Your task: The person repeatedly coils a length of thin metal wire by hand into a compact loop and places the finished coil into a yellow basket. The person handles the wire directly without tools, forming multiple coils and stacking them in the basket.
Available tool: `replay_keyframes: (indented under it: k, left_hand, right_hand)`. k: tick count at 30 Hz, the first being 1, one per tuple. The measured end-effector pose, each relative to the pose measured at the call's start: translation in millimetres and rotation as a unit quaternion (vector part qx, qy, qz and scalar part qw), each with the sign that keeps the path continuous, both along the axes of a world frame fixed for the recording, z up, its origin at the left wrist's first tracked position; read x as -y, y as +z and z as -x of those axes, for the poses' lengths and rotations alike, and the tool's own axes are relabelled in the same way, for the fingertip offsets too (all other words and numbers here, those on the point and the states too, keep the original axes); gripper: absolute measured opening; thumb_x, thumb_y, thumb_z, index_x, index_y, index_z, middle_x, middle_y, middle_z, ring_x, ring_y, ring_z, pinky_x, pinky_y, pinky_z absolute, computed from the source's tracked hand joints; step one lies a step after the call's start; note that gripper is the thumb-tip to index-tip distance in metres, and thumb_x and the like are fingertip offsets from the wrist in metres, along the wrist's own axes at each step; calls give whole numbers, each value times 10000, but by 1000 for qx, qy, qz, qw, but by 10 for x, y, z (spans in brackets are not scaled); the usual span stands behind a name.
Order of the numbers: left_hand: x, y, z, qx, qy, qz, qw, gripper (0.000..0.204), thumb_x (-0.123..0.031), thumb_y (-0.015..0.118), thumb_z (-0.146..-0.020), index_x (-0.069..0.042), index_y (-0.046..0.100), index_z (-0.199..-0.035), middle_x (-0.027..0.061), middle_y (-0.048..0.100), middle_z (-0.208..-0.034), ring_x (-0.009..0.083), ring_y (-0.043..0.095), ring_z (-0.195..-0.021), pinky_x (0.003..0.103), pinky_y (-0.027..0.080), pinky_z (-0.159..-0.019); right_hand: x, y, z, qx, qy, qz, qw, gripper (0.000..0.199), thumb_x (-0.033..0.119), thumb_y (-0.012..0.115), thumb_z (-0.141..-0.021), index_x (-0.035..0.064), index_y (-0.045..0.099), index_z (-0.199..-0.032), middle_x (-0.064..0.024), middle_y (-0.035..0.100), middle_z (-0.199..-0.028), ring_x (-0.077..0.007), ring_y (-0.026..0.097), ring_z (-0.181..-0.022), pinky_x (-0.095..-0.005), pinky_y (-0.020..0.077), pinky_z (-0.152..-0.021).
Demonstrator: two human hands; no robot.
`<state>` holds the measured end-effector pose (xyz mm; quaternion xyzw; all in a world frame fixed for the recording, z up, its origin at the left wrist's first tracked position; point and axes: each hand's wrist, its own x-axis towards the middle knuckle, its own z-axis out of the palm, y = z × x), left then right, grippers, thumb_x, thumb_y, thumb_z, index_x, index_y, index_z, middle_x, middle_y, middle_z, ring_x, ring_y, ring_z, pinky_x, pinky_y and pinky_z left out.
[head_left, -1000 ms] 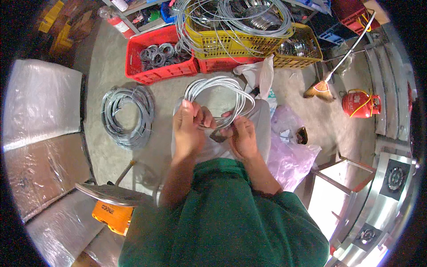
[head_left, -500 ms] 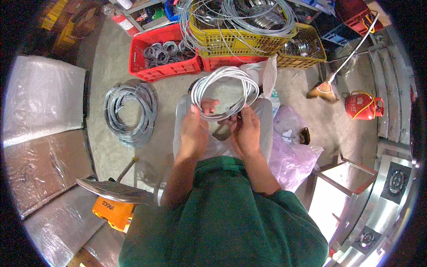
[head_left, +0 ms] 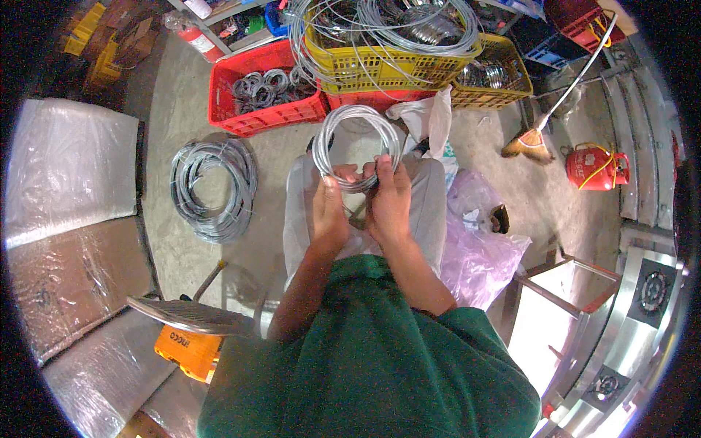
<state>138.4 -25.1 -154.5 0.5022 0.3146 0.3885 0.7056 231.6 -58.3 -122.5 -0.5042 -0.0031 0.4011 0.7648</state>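
A small coil of silvery wire cable [head_left: 357, 112] stands raised above my lap, its loops bundled in a ring. My left hand [head_left: 334, 206] grips the lower left of the ring, thumb in front and fingertips showing inside it. On the lower right, my right hand [head_left: 390, 193] is closed round the loops with its thumb up along them. Both hands are close together at the bottom of the coil. On the floor to the left lies a larger coil of grey wire [head_left: 191, 213].
Ahead are a red crate [head_left: 272, 121] of small coils and a yellow crate [head_left: 365, 69] heaped with wire. Purple plastic [head_left: 478, 266] lies to my right, with a broom [head_left: 531, 144] and red gas cylinder [head_left: 595, 169] beyond. Wrapped boxes [head_left: 77, 171] line the left.
The small coil has shifted slightly left and its loops are drawn into a tighter, more upright ring. My right hand has moved left, nearer my left hand.
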Motion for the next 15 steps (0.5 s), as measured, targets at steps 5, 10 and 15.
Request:
replay_keyframes:
  k: [5, 10, 15]
  left_hand:
    - [31, 189, 182, -26, -75, 7, 997, 426, -377, 386, -1029, -20, 550, -1194, 109, 551, -1194, 205, 521, -1105, 363, 383, -1000]
    - [-192, 274, 485, -79, -180, -31, 980, 403, -286, 482, -1001, -35, 557, -1307, 101, 537, -1265, 198, 509, -1144, 357, 381, -1010]
    - [-316, 380, 667, -192, -195, -128, 953, 313, -80, 621, -932, 2, 610, -1234, 107, 586, -1142, 171, 595, -970, 311, 488, -826]
  right_hand:
    - [-8, -168, -98, 104, 11, 12, 994, 261, 253, 472, -1028, 30, 526, -903, -39, 563, -754, -155, 515, -702, -316, 426, -697]
    - [9, -233, -38, 87, 24, 38, 995, 257, 230, 470, -1026, 25, 523, -879, -47, 562, -733, -152, 510, -671, -314, 433, -651]
    - [22, -239, -48, 96, 28, 62, 993, 252, 217, 470, -1026, 11, 517, -889, -57, 577, -738, -152, 528, -686, -318, 445, -667]
